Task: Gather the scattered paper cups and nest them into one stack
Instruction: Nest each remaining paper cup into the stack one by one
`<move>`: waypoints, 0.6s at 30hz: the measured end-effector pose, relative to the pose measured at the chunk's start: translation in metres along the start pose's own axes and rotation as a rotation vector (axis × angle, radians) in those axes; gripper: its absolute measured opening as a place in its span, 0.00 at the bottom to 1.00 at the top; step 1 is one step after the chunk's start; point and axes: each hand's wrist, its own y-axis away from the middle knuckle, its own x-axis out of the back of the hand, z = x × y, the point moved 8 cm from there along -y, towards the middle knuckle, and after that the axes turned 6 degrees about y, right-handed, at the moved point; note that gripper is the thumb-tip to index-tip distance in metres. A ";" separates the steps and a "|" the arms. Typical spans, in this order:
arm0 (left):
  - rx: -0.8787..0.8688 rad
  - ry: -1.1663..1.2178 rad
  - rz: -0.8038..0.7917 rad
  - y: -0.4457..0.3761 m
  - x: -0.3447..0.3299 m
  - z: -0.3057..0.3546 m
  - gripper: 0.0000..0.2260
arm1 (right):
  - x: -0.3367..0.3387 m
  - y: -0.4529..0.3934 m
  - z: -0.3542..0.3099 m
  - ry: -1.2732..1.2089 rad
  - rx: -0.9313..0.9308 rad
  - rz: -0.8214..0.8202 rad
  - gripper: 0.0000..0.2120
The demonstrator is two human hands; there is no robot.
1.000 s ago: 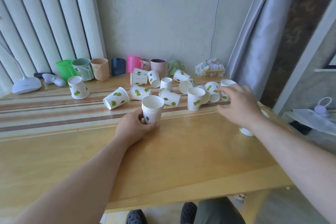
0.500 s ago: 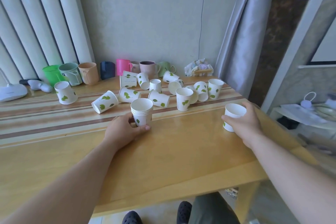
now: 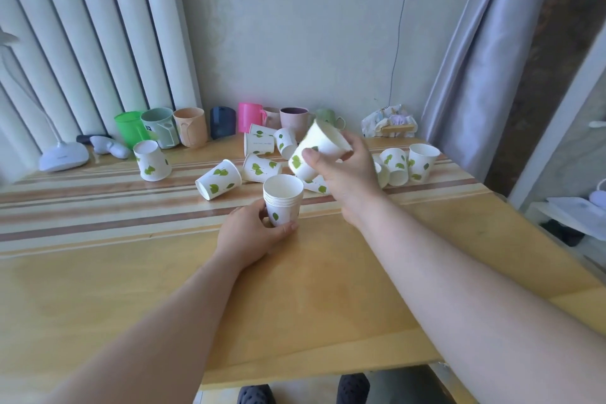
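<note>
Paper stack [image 3: 282, 203] is standing upright on the table [image 3: 328, 289], left hand [image 3: 251, 234] wrapping its base. Right hand [image 3: 347, 170] is gripping a tilted cup [image 3: 316, 149] in the air, above and right of the stack. Loose cups [image 3: 219, 180] are lying behind.

Bright, soft daylight fills the scene, with only faint shadows under the forearms and a mild sheen on the glossy yellow wooden table [image 3: 328, 298]. The white paper cup with green leaves [image 3: 316, 149] held up in the right hand [image 3: 347, 174] is smeared by motion blur, while the upright stack of white paper cups [image 3: 282, 198] stays fairly sharp. Wide-angle distortion bends the white vertical blinds [image 3: 82, 43] and grey curtain [image 3: 485, 43] at the edges.
</note>
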 end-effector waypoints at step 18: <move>0.196 0.202 -0.183 -0.033 0.017 -0.031 0.25 | -0.010 -0.008 0.059 0.642 0.028 -0.263 0.44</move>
